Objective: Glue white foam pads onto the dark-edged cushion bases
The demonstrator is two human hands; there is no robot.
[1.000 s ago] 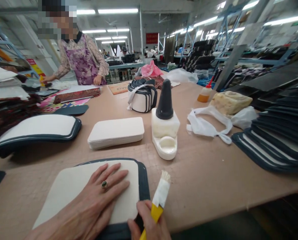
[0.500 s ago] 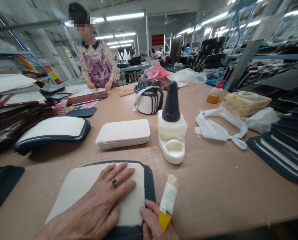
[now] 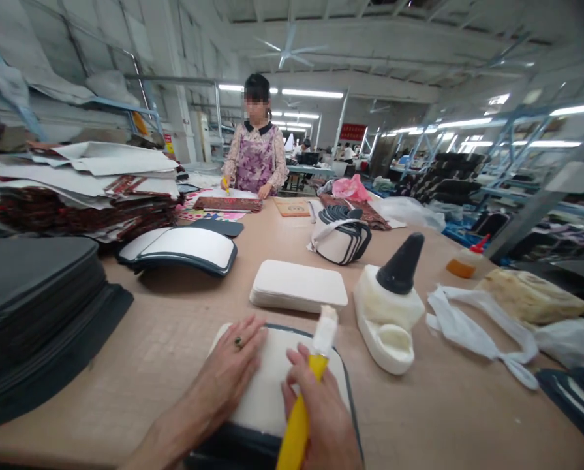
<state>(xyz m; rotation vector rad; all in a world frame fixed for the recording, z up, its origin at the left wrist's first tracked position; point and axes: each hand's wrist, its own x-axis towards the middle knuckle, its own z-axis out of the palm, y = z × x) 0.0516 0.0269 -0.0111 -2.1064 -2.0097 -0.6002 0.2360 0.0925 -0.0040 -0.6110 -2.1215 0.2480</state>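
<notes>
Under both of my hands is a white panel (image 3: 266,401) on a stack of dark-edged pieces (image 3: 252,438). My left hand (image 3: 233,365), wearing a ring, lies flat on the panel with its fingers stretched out. In my right hand (image 3: 318,408) is a brush (image 3: 296,427) with a yellow handle and a white-wrapped head, its bristles pointing up and away from me. The fingertips of that hand are at the panel's surface; whether they touch it I cannot tell. Just beyond sits a stack of white pieces (image 3: 299,284). Right of it stands a white container (image 3: 387,320) topped by a black cone (image 3: 402,264).
Dark pieces (image 3: 37,294) are piled at left, with curved white-topped pieces (image 3: 188,248) and layered fabric (image 3: 86,209) behind. A tied bundle (image 3: 340,238), a red-tipped bottle (image 3: 468,258) and a white cloth strip (image 3: 468,326) lie farther right. Across the table a person (image 3: 257,150) holds a yellow tool.
My right hand has moved from the panel's right edge to over it, brush still held. My left hand stays flat on the panel. The view has turned left and up.
</notes>
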